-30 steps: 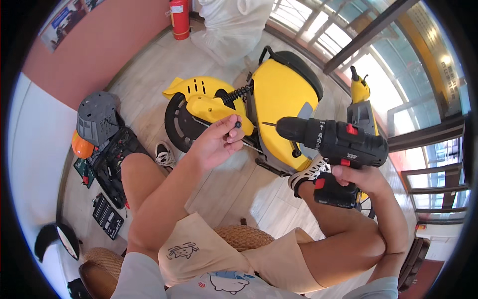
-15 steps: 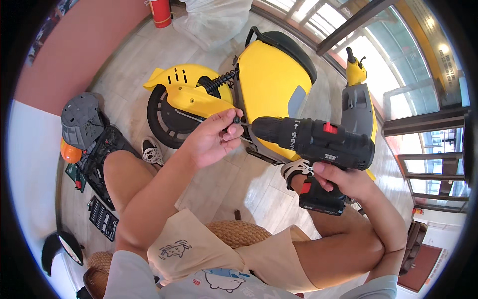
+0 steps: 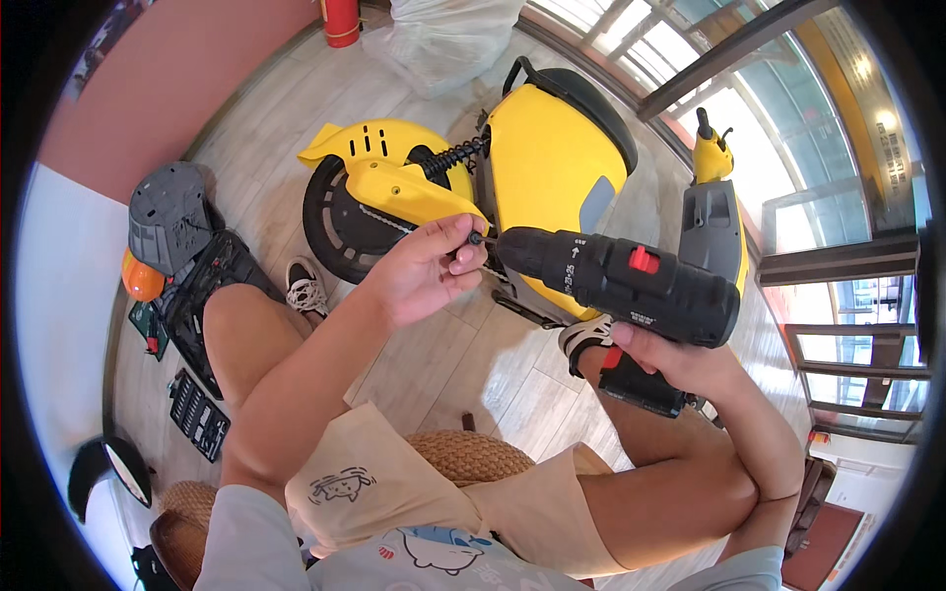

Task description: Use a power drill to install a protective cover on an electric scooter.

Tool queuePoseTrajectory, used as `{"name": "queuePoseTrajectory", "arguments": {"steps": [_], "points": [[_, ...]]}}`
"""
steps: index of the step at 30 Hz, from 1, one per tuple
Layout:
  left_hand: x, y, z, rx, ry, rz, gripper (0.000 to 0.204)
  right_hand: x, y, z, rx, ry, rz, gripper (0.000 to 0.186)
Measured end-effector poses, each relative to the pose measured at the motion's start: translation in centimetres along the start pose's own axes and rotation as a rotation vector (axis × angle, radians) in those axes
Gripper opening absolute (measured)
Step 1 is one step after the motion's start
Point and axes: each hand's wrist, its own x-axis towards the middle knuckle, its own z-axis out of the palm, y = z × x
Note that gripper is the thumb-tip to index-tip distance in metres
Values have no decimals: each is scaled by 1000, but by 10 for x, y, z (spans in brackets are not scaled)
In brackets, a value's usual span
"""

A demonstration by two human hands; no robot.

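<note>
A black cordless drill (image 3: 601, 271) with a red switch on top is gripped at its handle by my right hand (image 3: 680, 357). It lies nearly level, its chuck toward the left. My left hand (image 3: 424, 276) pinches a small black bolt (image 3: 476, 238) between thumb and fingertips, right at the tip of the drill's bit. Whether bolt and bit are firmly engaged is too small to tell. Beyond both hands stands a yellow electric scooter (image 3: 547, 163) with a black seat; its rear wheel (image 3: 330, 222) is partly behind my left hand.
At the left, an open black toolbox (image 3: 212, 286) sits beside a grey plastic shell (image 3: 169, 219), an orange round object (image 3: 144, 278) and a socket set (image 3: 199, 416). Farther off are a red cylinder (image 3: 341, 22) and a white plastic bag (image 3: 439, 44). A woven stool (image 3: 468, 458) is under me.
The view has shifted a little, so the scooter appears farther right. The drill has tilted slightly and its battery end shows less. Both hands keep their hold, bolt still at the bit.
</note>
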Motion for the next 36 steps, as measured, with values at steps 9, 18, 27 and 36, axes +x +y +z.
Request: {"name": "queuePoseTrajectory", "arguments": {"steps": [9, 18, 27, 36], "points": [[-7, 3, -4, 9, 13, 15, 16, 4, -10, 5, -50, 4, -44, 32], [-13, 4, -2, 212, 181, 19, 17, 10, -8, 12, -152, -31, -213, 32], [-18, -6, -16, 174, 171, -33, 16, 16, -5, 16, -243, -34, -119, 26], [5, -38, -31, -379, 309, -78, 15, 40, 8, 20, -273, -44, -100, 33]]}}
